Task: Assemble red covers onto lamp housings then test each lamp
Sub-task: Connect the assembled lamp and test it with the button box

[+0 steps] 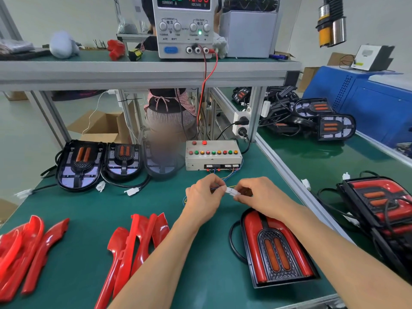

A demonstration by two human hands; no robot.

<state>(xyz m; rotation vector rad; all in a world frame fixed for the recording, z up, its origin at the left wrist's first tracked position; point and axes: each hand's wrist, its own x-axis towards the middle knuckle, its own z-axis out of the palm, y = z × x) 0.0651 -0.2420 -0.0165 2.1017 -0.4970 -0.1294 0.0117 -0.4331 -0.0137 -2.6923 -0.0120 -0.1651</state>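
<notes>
A lamp with its red cover fitted (pixel 277 248) lies on the green mat under my right forearm, its black cable looping to the left. My left hand (pixel 204 197) pinches the tester's thin coloured wires at their plug. My right hand (pixel 256 194) pinches the lamp's white connector (pixel 231 191), and the two plugs meet between my fingertips. The wires run back to the beige test box (pixel 213 156) with its row of coloured buttons. Loose red covers (pixel 136 244) lie at the front left, with more red covers (pixel 24 248) at the far left. Bare lamp housings (pixel 80 166) stand at the back left.
A power supply (pixel 184 25) on the shelf reads 12.00 V, with red leads dropping to the test box. Covered lamps (pixel 379 201) pile on the right bench, bare ones (pixel 321 119) further back. A person sits behind the bench frame.
</notes>
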